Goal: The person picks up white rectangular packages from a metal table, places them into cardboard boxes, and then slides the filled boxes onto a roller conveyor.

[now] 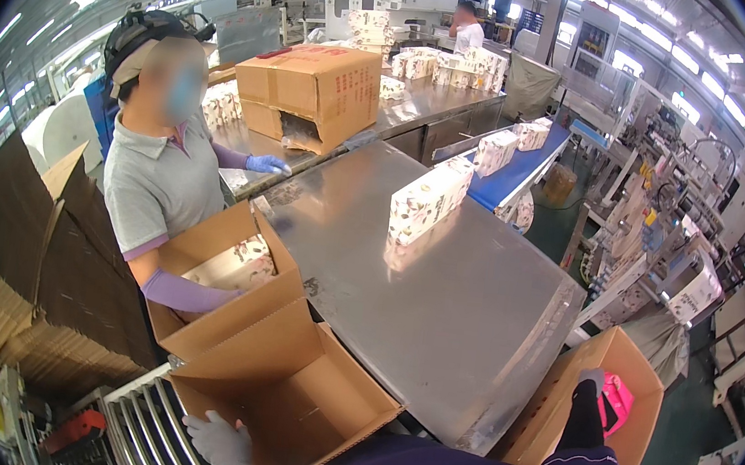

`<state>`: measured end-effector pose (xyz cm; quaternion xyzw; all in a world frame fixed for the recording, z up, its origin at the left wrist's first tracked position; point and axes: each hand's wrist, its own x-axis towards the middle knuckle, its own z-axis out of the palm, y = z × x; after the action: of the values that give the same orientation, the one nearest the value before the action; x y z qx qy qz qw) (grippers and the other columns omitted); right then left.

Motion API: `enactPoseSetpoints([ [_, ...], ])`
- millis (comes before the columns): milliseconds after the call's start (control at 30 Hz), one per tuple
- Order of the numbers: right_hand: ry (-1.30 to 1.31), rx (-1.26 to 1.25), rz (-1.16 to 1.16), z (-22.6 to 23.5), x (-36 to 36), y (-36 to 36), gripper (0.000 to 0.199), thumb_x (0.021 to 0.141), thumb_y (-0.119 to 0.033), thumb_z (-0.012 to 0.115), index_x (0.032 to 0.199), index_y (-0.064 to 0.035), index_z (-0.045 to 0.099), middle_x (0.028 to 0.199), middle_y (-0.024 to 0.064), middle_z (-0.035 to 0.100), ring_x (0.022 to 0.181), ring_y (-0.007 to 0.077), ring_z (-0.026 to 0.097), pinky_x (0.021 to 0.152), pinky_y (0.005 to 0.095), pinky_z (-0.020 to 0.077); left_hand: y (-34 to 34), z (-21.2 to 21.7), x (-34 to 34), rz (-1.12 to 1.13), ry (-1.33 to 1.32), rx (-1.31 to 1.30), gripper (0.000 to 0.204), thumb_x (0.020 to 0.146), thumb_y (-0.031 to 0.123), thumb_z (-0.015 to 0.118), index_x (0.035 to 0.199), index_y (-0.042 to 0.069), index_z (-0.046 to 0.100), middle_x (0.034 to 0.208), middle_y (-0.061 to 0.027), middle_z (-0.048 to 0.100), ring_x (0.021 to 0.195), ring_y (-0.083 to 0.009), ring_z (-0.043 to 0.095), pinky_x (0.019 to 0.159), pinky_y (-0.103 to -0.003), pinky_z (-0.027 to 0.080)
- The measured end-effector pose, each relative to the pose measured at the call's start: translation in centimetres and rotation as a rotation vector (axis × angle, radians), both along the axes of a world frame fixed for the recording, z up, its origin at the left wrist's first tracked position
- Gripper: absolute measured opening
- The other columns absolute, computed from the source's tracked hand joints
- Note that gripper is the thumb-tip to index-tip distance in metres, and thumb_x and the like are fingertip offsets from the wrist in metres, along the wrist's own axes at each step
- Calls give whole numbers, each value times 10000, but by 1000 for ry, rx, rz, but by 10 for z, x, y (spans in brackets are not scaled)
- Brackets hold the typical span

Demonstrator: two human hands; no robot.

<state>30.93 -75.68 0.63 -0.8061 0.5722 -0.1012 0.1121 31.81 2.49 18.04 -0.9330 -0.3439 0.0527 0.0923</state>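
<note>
My left hand [220, 441], in a grey glove, rests against the left side of an open cardboard carton [278, 376], its fingers spread. The bare inside of that carton shows. On the far right, my right hand [593, 377], also gloved in grey, reaches into a second carton [641, 378]. Beside it in there lies a bright pink object [616, 405] with a dark strip, its kind unclear. The right fingers are mostly hidden, so I cannot tell whether they grip anything.
A co-worker [173, 168] at left reaches into a carton [290, 271] of floral packs. One floral pack block [431, 201] stands on the metal table [399, 318]; others ride a blue conveyor [513, 170]. Stacked flat cardboard [46, 278] and metal rollers [153, 428] are at left.
</note>
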Motion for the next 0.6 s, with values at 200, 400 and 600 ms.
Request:
enactPoseSetpoints([
  [200, 193, -119, 62, -27, -2, -55, 297, 845, -225, 558, 935, 25, 690, 980, 254, 668, 972, 394, 651, 777, 485, 530, 5, -18, -3, -54, -113, -3, 574, 754, 415, 716, 1129, 16, 543, 1349, -341, 354, 1104, -366, 508, 862, -392, 462],
  [400, 238, -194, 116, -35, 1, -59, 257, 856, -221, 553, 894, -24, 714, 921, 203, 692, 901, 367, 679, 727, 445, 546, 8, -7, -6, -30, -87, -58, 580, 773, 427, 688, 1136, -1, 539, 1372, -385, 327, 1189, -427, 470, 931, -422, 433],
  [600, 174, -116, -31, -9, -15, -24, 263, 854, -229, 560, 900, -18, 709, 925, 210, 690, 909, 370, 676, 730, 450, 544, 11, -12, -6, -17, -116, -122, 608, 782, 446, 674, 1155, -15, 541, 1342, -382, 327, 1067, -377, 502, 861, -422, 446],
])
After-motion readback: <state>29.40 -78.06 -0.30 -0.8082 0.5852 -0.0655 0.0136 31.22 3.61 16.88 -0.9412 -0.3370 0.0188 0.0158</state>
